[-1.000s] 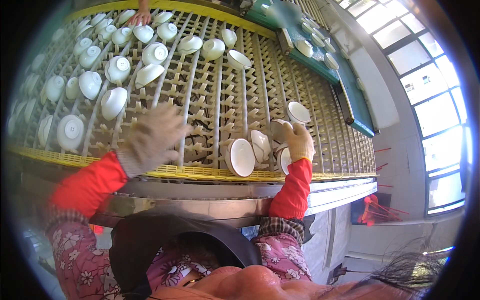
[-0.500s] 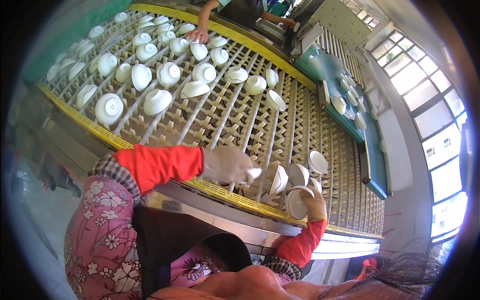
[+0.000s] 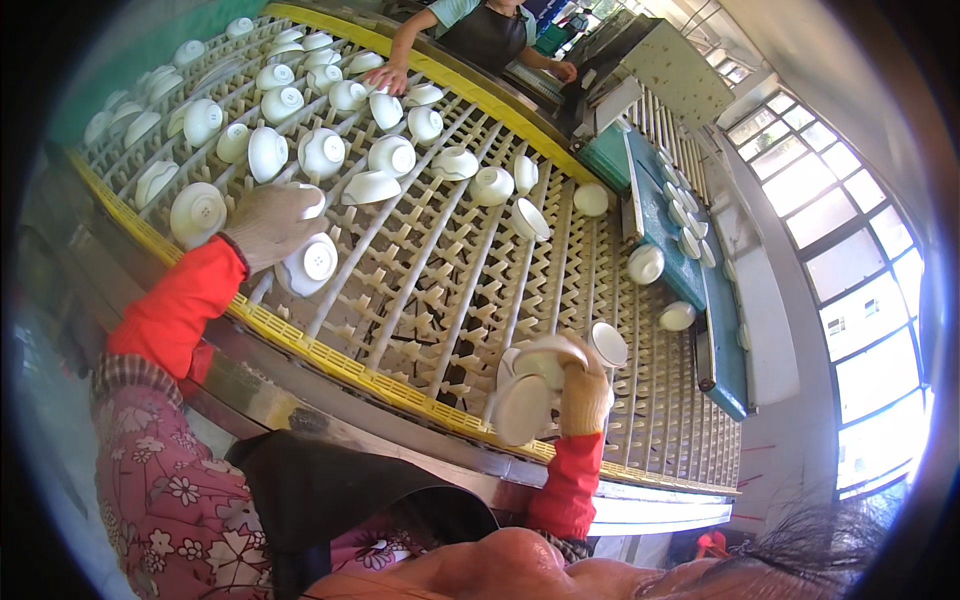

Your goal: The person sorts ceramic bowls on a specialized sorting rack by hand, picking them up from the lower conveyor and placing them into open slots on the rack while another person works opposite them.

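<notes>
My left hand (image 3: 272,222), in a beige glove, is at the near left of the conveyor. Its fingers curl at a white bowl (image 3: 313,200), mostly hidden behind the glove. Right beside it, an upside-down white bowl (image 3: 310,262) rests at the yellow edge; the glove covers where they meet. My right hand (image 3: 583,390), also gloved, grips the rim of a white bowl (image 3: 541,362) at the near right. Below that, another bowl (image 3: 522,410) leans with its round side facing me. A further bowl (image 3: 607,345) stands just beyond my right hand.
Many white bowls (image 3: 322,153) lie upside down or tilted across the pegged conveyor (image 3: 410,290). A yellow strip (image 3: 350,378) borders its near edge. Across it, a person's hand (image 3: 388,77) touches a bowl. A teal belt (image 3: 722,345) with bowls runs at the right.
My left hand has swung far left from the bowl cluster, and a bowl now sits beside it. My right hand has moved slightly left and up with its bowl. More bowls show near the teal belt.
</notes>
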{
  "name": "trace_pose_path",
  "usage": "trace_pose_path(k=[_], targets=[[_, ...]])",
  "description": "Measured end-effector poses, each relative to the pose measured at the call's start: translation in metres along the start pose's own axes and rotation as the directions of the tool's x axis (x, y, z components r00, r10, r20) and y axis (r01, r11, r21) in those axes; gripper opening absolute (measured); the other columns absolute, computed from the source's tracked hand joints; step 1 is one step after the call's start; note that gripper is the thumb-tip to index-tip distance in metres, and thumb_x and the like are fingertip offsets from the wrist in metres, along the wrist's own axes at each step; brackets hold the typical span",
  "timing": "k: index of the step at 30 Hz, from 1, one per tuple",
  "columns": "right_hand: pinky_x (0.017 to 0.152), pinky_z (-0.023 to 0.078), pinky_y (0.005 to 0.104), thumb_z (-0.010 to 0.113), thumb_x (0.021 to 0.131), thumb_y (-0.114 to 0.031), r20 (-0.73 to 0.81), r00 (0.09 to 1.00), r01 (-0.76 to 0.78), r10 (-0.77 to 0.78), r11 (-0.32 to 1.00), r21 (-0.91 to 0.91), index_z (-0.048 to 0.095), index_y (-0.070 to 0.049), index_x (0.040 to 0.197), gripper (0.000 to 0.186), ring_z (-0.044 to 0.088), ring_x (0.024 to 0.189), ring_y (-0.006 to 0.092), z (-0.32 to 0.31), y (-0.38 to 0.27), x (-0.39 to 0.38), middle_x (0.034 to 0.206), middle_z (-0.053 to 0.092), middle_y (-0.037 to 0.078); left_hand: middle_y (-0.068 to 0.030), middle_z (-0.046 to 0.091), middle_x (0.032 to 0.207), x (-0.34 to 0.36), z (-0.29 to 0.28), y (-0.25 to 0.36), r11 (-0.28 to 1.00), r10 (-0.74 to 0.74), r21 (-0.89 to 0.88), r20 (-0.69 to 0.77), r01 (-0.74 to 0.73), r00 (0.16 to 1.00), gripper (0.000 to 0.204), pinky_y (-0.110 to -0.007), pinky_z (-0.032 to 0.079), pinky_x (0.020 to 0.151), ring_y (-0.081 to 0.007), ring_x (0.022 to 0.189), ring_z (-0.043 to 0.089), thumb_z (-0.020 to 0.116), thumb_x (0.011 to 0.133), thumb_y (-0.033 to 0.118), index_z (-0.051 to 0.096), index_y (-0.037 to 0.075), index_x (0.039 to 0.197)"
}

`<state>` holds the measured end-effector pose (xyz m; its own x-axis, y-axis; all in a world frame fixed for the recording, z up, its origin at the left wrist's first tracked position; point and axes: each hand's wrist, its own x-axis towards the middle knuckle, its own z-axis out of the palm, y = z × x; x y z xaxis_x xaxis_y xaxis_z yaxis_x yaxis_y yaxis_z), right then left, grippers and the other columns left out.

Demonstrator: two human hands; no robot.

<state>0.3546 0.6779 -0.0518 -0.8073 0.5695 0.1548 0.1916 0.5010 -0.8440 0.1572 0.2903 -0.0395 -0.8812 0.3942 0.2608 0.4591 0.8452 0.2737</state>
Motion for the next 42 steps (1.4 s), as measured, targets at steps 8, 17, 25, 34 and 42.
trace_pose_path(k=[8,17,25,34,42], targets=[[0.104,0.049,0.0384,0.052,0.078,0.015,-0.137,0.470,0.870,-0.872,0.484,-0.098,0.055,0.003,0.135,0.059,0.059,0.123,0.0367,0.061,-0.091,0.079,0.130,0.062,0.021,-0.0223,0.064,0.099,0.094,0.060,0.015,0.960,0.134,-0.219,-0.187,-0.175,0.973,0.043,-0.050,0.046,0.088,-0.0406,0.099,0.061,0.055,0.093,0.042,0.059,0.004,0.112],[0.094,0.051,0.0430,0.071,0.083,-0.037,-0.003,0.997,0.054,-0.077,0.729,-0.683,0.068,-0.003,0.116,0.047,0.064,0.108,0.0382,-0.007,0.032,0.046,0.116,0.067,0.024,-0.0212,0.065,0.107,0.047,0.031,0.036,0.980,0.172,-0.112,0.058,-0.164,0.983,0.041,-0.045,0.048,0.088,-0.0367,0.106,0.061,0.066,0.087,0.032,0.060,0.002,0.115],[0.082,0.053,0.0470,0.072,0.080,-0.041,0.001,0.998,-0.037,0.062,0.612,-0.790,0.071,-0.008,0.100,0.039,0.068,0.093,0.0407,-0.014,0.048,0.042,0.099,0.071,0.021,-0.0073,0.054,0.084,-0.008,0.037,0.146,0.597,0.794,0.035,0.116,-0.801,0.597,0.038,-0.040,0.046,0.087,-0.0228,0.090,0.055,0.078,0.072,0.035,0.065,0.008,0.094],[0.099,0.048,0.0453,0.069,0.076,0.002,-0.284,0.536,0.689,-0.795,0.606,-0.397,0.070,0.003,0.111,0.035,0.071,0.092,0.0379,-0.019,-0.009,0.061,0.094,0.073,0.018,-0.0080,0.066,0.091,-0.030,0.080,0.173,0.581,0.811,-0.231,0.088,-0.780,0.578,0.018,-0.044,0.054,0.080,-0.0326,0.104,0.061,0.074,0.076,0.025,0.069,0.014,0.089],[0.109,0.041,0.0481,0.073,0.080,-0.012,0.102,0.573,0.705,-0.813,0.426,-0.566,0.064,-0.003,0.118,0.040,0.060,0.115,0.0363,0.036,0.014,0.083,0.121,0.064,0.018,-0.0120,0.068,0.085,-0.016,0.063,0.160,0.639,0.768,-0.399,0.287,-0.657,0.572,0.024,-0.043,0.056,0.075,-0.0312,0.083,0.068,0.067,0.085,0.035,0.073,0.013,0.093]])
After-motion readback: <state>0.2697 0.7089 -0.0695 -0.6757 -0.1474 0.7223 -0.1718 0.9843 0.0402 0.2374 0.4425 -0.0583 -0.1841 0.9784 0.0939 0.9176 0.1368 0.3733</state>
